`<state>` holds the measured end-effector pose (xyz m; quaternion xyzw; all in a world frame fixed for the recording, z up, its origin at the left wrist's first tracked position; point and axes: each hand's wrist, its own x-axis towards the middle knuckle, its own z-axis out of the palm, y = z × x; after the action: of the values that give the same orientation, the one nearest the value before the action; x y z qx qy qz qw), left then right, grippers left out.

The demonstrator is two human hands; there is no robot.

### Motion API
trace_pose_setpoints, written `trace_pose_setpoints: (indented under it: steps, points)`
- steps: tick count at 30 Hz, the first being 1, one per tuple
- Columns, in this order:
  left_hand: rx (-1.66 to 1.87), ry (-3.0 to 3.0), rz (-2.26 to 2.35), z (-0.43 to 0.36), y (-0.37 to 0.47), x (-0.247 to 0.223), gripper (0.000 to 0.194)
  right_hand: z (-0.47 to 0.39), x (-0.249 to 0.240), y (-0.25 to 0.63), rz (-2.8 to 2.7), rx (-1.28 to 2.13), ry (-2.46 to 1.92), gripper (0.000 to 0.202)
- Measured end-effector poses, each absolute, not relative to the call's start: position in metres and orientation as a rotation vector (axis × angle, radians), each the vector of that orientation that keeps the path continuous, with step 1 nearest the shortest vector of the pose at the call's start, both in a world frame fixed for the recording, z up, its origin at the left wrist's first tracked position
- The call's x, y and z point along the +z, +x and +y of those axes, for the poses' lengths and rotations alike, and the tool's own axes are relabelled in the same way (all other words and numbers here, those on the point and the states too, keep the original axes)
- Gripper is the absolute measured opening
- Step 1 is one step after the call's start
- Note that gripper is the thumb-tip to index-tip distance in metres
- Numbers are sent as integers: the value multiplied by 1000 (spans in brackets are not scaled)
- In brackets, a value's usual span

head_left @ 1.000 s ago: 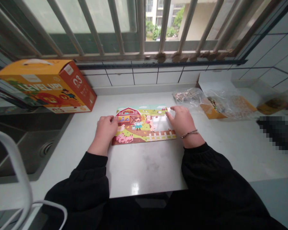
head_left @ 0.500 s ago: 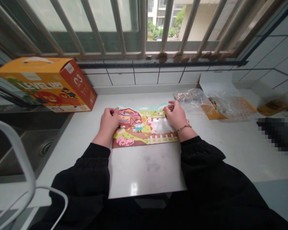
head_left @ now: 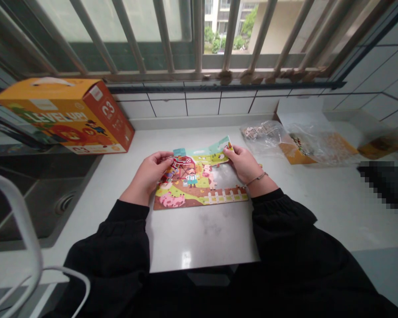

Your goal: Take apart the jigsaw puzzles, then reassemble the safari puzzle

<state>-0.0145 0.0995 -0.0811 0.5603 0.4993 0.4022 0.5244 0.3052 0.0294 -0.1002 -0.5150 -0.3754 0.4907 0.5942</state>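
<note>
A colourful farm-scene jigsaw puzzle (head_left: 199,176) lies on the counter before me, with a barn, a farmer, a cow, a pink pig and a white fence. It has a gap at its right side where the counter shows. My left hand (head_left: 149,174) is closed at the puzzle's upper left, over the barn pieces, which look bent or tilted there. My right hand (head_left: 243,165) pinches the upper right corner, and that top section is raised off the counter.
An orange box (head_left: 66,117) stands at the back left beside the dark sink (head_left: 29,198). Clear plastic bags (head_left: 263,134) and an opened orange-and-white box (head_left: 313,148) lie at the back right. White cables (head_left: 23,212) hang at the lower left; a barred window is behind the counter.
The puzzle's top right corner has risen under my right hand. My left hand has moved inward over the barn, whose pieces now tilt.
</note>
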Motion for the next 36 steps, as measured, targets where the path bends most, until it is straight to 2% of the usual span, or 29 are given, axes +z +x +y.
trace_pose_setpoints:
  steps: [3,7,11,14,17,20,24,28,32,34,36]
  points:
    - [971,1412,1238,98,-15,-82,41,25,-94,299,-738,1232,-1188,24]
    - [959,1468,1227,94,-13,-80,44,19,-90,290,-658,1332,-1115,32]
    - [924,1438,1132,91,-11,-79,55,14,-86,280,-715,1413,-1003,39]
    - [863,1399,1036,88,-9,-80,63,11,-85,273,-803,1450,-945,37]
    - [806,1422,966,84,-7,-81,60,11,-88,269,-895,1447,-952,34]
    - [820,1623,1080,83,-7,-80,48,11,-93,268,-1075,1313,-1133,34]
    - [840,2073,1450,92,-11,-82,37,8,-93,266,-1440,870,-1506,39]
    - [700,2279,1546,101,-7,-87,56,5,-91,258,-1693,565,-1597,38]
    - [555,2364,1565,105,-1,-89,71,4,-93,250,-1780,483,-1622,43]
    - [556,2360,1568,106,-1,-89,72,4,-93,250,-1775,509,-1620,45]
    - [566,2349,1558,106,-2,-89,66,3,-92,251,-1748,546,-1623,46]
